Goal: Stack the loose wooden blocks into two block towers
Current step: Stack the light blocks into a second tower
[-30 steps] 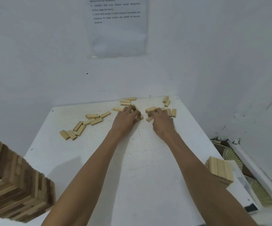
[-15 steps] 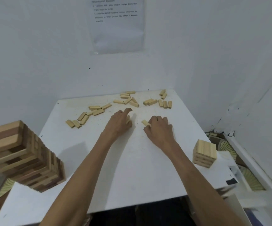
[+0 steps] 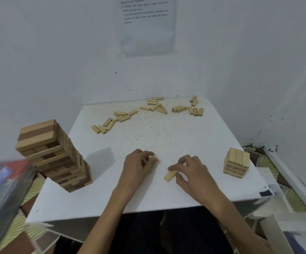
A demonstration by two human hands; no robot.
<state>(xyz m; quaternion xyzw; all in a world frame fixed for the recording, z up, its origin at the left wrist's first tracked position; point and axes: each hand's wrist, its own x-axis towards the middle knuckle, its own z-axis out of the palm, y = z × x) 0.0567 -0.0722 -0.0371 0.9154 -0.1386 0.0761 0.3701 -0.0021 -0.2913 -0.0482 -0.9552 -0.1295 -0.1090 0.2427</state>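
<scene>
Head view. Square white tabletop (image 3: 148,197) set into a white-walled corner.

Left hand (image 3: 139,166): fingers curled, tips pinching a small pale wooden block (image 3: 155,157), mostly hidden, low over the tabletop near centre.

Right hand (image 3: 196,174): fingers and thumb grip a pale rectangular wooden block (image 3: 170,175) by one end. Its free end points toward the person and lies on or just above the surface; cannot tell which.

Tall tower of mixed light and dark wooden blocks (image 3: 56,156) stands at the left edge. Short tower of pale wooden blocks (image 3: 236,163) stands near the right edge, well apart from both hands.

Loose pale wooden blocks (image 3: 155,106) lie scattered along the far side in several clusters.

Printed paper sheet (image 3: 146,26) on the back wall; text too small to read.
</scene>
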